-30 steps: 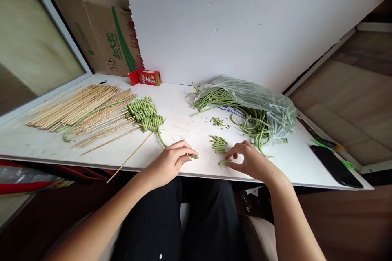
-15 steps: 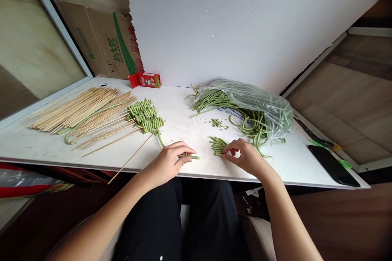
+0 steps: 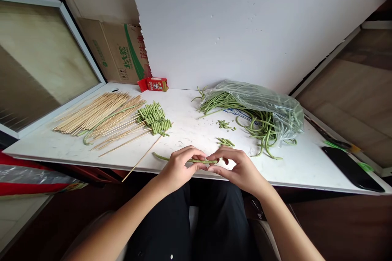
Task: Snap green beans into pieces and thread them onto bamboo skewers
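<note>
A long green bean (image 3: 161,156) runs through my left hand (image 3: 184,166), whose fingers are closed around it. Its tail sticks out to the left, and its other end reaches my right hand (image 3: 235,167). The thumb and fingers of my right hand pinch that end, close against the left fingertips. Just behind my right hand lies a small pile of cut bean pieces (image 3: 226,142). Farther back are tiny bean scraps (image 3: 224,124). To the left, bean pieces threaded on skewers (image 3: 154,116) form a stack, with a single bare skewer (image 3: 141,159) slanting over the table edge.
Many bamboo skewers (image 3: 94,112) cover the left of the white table (image 3: 190,122). A clear plastic bag (image 3: 254,96) of long beans lies at the back right. A black phone (image 3: 352,168) rests at the right edge. A small red box (image 3: 157,84) stands near the wall.
My right hand has left the pile of cut pieces and come left to the bean in my left hand. The hands now meet on it. The camera view has shifted slightly.
</note>
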`<state>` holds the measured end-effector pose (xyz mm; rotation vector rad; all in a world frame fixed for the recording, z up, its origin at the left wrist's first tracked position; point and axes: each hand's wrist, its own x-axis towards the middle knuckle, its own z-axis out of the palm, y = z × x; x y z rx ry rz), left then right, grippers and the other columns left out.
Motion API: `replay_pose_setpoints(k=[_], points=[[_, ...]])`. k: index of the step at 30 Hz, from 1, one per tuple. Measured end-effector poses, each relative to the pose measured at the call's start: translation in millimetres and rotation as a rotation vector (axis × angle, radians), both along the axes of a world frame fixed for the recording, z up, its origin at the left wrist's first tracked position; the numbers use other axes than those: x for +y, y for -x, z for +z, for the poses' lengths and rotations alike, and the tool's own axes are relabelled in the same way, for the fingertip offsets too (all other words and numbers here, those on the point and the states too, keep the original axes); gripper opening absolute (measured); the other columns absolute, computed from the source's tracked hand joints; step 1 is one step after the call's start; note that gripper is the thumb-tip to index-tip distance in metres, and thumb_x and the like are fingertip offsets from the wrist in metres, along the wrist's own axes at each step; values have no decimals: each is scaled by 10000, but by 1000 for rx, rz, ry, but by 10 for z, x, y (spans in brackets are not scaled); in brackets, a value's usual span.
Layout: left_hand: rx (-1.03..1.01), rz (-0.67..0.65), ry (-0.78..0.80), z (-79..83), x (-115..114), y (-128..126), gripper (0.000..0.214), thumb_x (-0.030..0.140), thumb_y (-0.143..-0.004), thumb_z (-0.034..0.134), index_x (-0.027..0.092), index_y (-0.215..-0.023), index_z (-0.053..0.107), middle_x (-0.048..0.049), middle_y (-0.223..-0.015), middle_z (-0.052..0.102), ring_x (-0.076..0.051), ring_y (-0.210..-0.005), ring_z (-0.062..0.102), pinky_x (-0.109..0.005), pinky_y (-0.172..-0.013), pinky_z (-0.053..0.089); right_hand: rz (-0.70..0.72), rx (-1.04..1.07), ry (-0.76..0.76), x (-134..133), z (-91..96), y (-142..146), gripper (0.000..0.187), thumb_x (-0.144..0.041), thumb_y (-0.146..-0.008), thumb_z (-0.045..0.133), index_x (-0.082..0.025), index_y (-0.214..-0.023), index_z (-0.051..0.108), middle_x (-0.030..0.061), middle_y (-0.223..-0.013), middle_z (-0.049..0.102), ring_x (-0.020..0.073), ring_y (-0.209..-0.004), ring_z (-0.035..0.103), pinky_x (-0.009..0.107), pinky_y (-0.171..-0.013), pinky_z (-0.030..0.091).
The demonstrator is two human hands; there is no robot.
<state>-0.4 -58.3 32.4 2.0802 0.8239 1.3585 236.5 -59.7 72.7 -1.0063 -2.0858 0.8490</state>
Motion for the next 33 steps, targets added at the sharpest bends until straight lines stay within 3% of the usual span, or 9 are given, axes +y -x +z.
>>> replay_pose_setpoints(k=[4, 10, 16, 22, 26, 33], points=[[27, 18, 38, -12, 29, 10, 215, 273, -907, 833, 181, -1080, 744, -73, -971, 763, -177, -855, 728, -293, -799, 618, -40, 2, -73, 38, -101, 28, 213, -447, -1003, 717, -277, -1066, 828, 83, -969, 794, 238, -861, 670, 367, -695, 510], [100, 20, 67, -33, 53, 34, 139, 255, -1020, 684, 180, -1070, 789, -96, -987, 762, -188, -854, 725, -294, -740, 585, -52, -28, -110, 74, -178, 39, 218, -466, -996, 717, -266, -1041, 791, 92, -970, 776, 271, -903, 657, 409, -722, 528], [204, -48, 117, -51, 22, 27, 169, 157, -1031, 615, 184, -987, 777, -60, -946, 706, -167, -838, 685, -290, -772, 557, -17, -31, -159, 61, -232, 125, 128, -292, -1042, 633, -259, -976, 737, 69, -905, 728, 273, -918, 608, 438, -827, 507], [210, -138, 84, -77, 12, 35, 323, -35, -921, 527, 182, -905, 766, -45, -897, 690, -160, -829, 677, -269, -740, 569, 58, 43, -36, 71, -313, 151, 142, -235, -1012, 643, -250, -897, 724, 65, -866, 690, 269, -937, 606, 428, -863, 500], [218, -150, 86, -96, 29, 51, 323, -34, -899, 561, 194, -874, 788, -38, -849, 710, -171, -828, 674, -294, -760, 571, 130, 116, 69, 100, -359, 114, 211, -313, -1009, 670, -245, -813, 706, 66, -855, 693, 269, -956, 609, 432, -901, 511], [156, -221, 169, -86, -15, -22, 331, -37, -906, 580, 200, -913, 810, -37, -909, 745, -155, -830, 699, -268, -771, 585, 218, 86, 190, 135, -308, 30, 234, -393, -1001, 699, -241, -825, 719, 55, -851, 695, 253, -952, 617, 406, -910, 499]])
